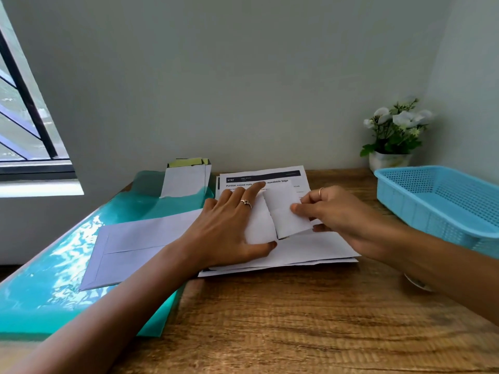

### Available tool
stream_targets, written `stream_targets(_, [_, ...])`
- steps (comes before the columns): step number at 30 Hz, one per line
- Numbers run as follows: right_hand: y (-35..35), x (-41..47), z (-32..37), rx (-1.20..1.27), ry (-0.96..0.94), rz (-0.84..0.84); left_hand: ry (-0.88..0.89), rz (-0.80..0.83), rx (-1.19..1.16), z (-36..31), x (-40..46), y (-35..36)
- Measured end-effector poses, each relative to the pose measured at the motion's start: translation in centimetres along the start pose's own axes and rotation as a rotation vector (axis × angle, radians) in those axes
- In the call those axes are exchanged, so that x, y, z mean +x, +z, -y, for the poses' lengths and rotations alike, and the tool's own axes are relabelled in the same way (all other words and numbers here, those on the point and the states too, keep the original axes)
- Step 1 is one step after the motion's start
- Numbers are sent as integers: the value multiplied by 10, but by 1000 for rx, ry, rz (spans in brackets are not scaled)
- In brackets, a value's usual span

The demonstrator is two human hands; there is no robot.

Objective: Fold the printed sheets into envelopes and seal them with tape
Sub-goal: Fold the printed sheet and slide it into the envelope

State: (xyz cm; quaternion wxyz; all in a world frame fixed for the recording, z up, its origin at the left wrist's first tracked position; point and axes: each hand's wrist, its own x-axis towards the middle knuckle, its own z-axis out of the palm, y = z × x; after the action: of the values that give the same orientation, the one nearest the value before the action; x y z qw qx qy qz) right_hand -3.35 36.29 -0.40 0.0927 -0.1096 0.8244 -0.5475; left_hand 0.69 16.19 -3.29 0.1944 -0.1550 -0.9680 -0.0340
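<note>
A folded white sheet lies on a stack of printed sheets in the middle of the wooden table. My left hand lies flat with straight fingers on the folded sheet's left part and presses it down. My right hand pinches the sheet's right flap between thumb and fingers and holds it lifted and curled over. White envelopes lie to the left on a teal mat. No tape shows clearly.
A teal mat covers the table's left side, with an upright white paper pouch at its far end. A blue plastic basket stands at the right, a potted white-flowered plant behind it. Bare wood lies in front.
</note>
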Motion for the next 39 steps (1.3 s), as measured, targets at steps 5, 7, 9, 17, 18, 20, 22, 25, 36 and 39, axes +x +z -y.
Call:
stream_targets(5, [6,5,5,60,18,33,2,-9,-22,0,-1,1])
stream_targets(7, [12,5,6,66,24,88,8,-10,-32,-1,-2,1])
stream_targets(9, [20,4,6,61,17,159,28,-19,-46,-4,-3,1])
stream_targets(17, [37,6,7,17,-11,216,50,-35,1,-5,-5,-6])
stream_targets(18, [35,6,8,21,-8,211,39,-20,11,-4,-4,-7])
stream_targets(20, [30,5,10,48,7,182,7,32,27,-1,-5,-12])
stream_targets(22, [24,6,11,106,19,154,-27,66,37,4,-5,-16])
stream_targets(25, [17,9,13,173,21,161,-34,21,83,11,-4,-19])
stream_targets(36, [25,8,9,60,-53,258,70,-99,146,3,-6,-11])
stream_targets(39, [20,6,8,70,-73,275,40,-66,143,5,-6,-10])
